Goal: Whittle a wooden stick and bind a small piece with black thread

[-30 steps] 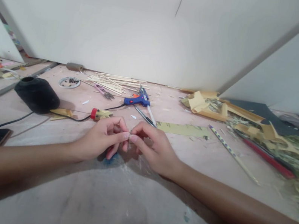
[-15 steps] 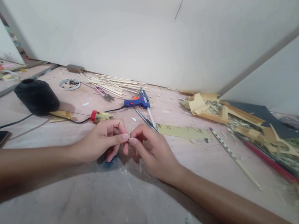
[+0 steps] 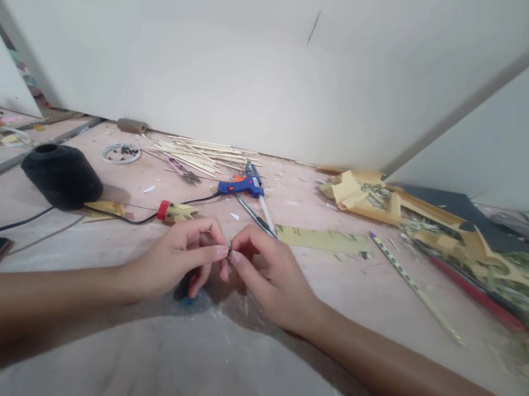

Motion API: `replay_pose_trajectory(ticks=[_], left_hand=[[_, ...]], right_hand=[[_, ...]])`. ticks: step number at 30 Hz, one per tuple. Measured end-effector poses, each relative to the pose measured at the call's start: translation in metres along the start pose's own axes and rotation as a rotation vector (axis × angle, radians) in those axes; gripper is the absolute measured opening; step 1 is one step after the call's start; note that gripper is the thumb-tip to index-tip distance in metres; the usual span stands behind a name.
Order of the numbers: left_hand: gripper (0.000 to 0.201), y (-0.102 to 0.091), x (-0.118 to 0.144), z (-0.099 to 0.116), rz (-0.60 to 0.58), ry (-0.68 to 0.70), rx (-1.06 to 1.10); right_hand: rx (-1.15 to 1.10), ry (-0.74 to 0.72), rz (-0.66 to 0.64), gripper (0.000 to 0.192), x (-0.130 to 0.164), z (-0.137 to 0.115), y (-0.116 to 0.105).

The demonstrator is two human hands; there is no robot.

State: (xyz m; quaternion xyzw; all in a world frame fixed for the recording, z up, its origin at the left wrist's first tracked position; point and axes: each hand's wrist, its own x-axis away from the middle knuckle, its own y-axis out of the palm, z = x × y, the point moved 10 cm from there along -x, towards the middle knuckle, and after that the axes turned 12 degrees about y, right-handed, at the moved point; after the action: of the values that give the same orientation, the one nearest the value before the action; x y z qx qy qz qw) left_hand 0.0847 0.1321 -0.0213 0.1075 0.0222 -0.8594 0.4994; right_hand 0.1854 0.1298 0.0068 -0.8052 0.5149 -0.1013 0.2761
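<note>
My left hand (image 3: 177, 256) and my right hand (image 3: 266, 274) meet fingertip to fingertip low over the pinkish floor. Between the thumbs and forefingers they pinch one tiny dark piece (image 3: 230, 247), too small to identify. A small blue spot (image 3: 188, 298) shows on the floor under my left hand. Just beyond the hands lie a blue glue gun (image 3: 242, 184) with its black cord, a wooden piece with a red end (image 3: 174, 211) and a slim metal tool (image 3: 257, 217).
A black spool (image 3: 61, 175) sits at the left. A pile of thin wooden sticks (image 3: 201, 151) and a small round lid (image 3: 121, 152) lie by the white wall. Tan paper scraps (image 3: 361, 192), a patterned stick (image 3: 412, 285) and leafy litter fill the right side.
The hands stay pinched together and have barely moved; the view has tilted slightly, shifting everything a little lower in the picture.
</note>
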Motion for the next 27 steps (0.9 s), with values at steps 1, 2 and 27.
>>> replay_pose_trajectory(ticks=[1,2,27], left_hand=[[0.017,0.000,0.000,0.000,0.006,-0.006,-0.006],[0.016,0.000,0.000,0.000,0.012,-0.010,-0.014],[0.010,-0.009,0.005,0.004,0.130,-0.013,-0.324]], right_hand=[[0.015,-0.014,0.007,0.010,0.000,-0.001,-0.001],[0.029,-0.028,0.011,0.009,0.001,-0.003,-0.001],[0.108,-0.078,0.099,0.006,0.007,-0.013,-0.007]])
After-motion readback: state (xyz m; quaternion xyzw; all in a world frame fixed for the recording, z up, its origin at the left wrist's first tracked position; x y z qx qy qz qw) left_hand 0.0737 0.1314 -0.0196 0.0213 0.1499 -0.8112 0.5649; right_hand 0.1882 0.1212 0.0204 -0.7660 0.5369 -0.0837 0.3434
